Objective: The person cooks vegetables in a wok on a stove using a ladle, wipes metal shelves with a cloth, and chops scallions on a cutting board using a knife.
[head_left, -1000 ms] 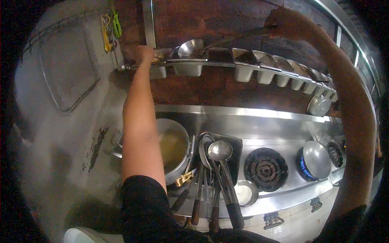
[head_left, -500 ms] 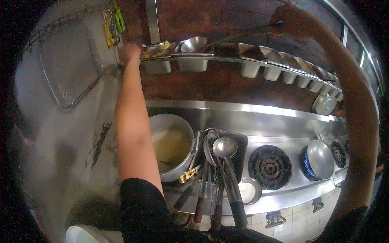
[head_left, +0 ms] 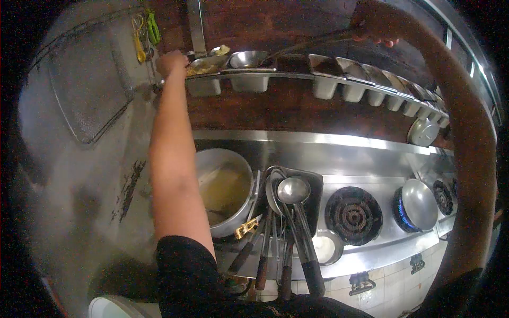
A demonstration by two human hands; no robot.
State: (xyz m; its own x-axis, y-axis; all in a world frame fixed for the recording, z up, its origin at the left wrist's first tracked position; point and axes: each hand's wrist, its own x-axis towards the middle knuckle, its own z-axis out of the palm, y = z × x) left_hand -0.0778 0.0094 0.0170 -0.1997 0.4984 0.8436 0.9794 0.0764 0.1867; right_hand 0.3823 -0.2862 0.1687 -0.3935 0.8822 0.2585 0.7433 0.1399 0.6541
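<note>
At the upper left my left hand (head_left: 172, 63) is closed on a metal spoon (head_left: 197, 54), most of it hidden by the fingers. A pale yellow lump of food (head_left: 221, 50) sits at its far end, over a steel pan (head_left: 205, 85) with yellowish contents. High on the right, my right hand (head_left: 379, 26) is closed around the long handle of a ladle (head_left: 248, 59). Its round steel bowl is over the neighbouring steel pan (head_left: 249, 82) on the rail, left of the hand, with its hollow facing up.
Below stand a large pot (head_left: 225, 153) of yellowish liquid, several ladles (head_left: 293, 191) in a dark tray, and a small bowl (head_left: 328, 248) with white contents. A bare burner (head_left: 353, 215) is beside a wok (head_left: 419, 205) over a blue flame. A wire basket (head_left: 93, 100) hangs left.
The ladle has shifted slightly left and down, along with my right hand. In my left hand, the spoon with the pale food has lifted and now shows more clearly above the pan.
</note>
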